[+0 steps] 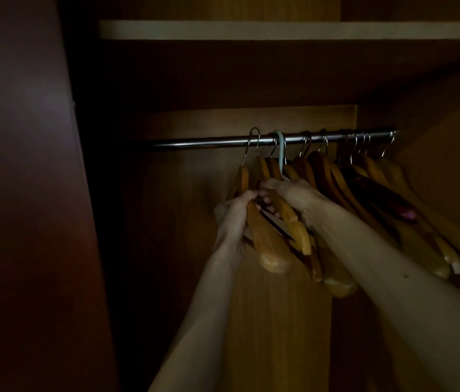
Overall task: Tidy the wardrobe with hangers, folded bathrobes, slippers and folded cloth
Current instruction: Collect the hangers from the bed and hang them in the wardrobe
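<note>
Several wooden hangers (277,244) hang by metal hooks from a chrome rail (195,143) inside a dim wardrobe. A pale green plastic hook (280,148) sits among them on the rail. My left hand (233,215) grips the leftmost bunch of hangers from the left side. My right hand (296,195) holds the same bunch from the right, fingers curled round the hanger arms. More hangers (387,199), some dark brown, hang to the right along the rail.
A pale shelf edge (279,29) runs above the rail. The dark red wardrobe door (25,193) stands at the left. The rail's left stretch carries no hangers. The wardrobe's wooden back panel (279,321) lies behind my arms.
</note>
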Tool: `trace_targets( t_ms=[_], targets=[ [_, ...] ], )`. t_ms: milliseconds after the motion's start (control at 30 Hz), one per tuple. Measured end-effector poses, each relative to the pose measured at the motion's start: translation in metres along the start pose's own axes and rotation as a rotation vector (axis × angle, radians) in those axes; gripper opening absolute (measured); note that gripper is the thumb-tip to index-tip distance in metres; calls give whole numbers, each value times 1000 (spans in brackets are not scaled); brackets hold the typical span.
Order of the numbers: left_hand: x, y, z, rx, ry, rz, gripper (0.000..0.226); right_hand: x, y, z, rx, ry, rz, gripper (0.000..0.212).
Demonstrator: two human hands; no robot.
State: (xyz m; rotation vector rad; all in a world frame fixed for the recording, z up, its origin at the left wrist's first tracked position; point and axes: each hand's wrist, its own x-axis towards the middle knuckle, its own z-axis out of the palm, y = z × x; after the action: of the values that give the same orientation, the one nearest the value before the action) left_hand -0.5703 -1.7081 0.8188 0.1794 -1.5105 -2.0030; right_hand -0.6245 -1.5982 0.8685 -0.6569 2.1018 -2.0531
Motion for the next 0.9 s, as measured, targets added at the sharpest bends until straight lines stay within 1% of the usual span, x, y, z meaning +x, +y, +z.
trace_targets(
  t_ms=[67,200,267,300,433,600,700,800,833,900],
  targets=[
    [-4,-8,3,-13,20,0,33,-1,1,-1,14,29,21,21],
    [-1,-14,-1,-5,68,3,27,2,1,6,-51,118,30,22],
    [2,-11,-3,24,61,11,18,4,4,6,-84,127,10,23],
    [4,-10,-3,33,57,18,17,4,5,5,-96,124,0,23],
    [5,-4,-2,78,67,30,19,3,7,4,-177,97,-36,21],
    [3,-11,1,163,15,-48,19,-2,13,1,-338,148,-72,24],
    [1,-20,1,183,26,-59,20,-10,17,-2,-420,152,-124,29],
    [-3,-26,-2,186,26,-36,17,-29,25,-5,-499,210,-223,34],
    [-6,-28,-3,183,29,-19,17,-38,31,-6,-526,227,-266,33],
    [-14,-36,-7,157,54,18,19,-62,46,-11,-575,237,-344,22]
  ],
)
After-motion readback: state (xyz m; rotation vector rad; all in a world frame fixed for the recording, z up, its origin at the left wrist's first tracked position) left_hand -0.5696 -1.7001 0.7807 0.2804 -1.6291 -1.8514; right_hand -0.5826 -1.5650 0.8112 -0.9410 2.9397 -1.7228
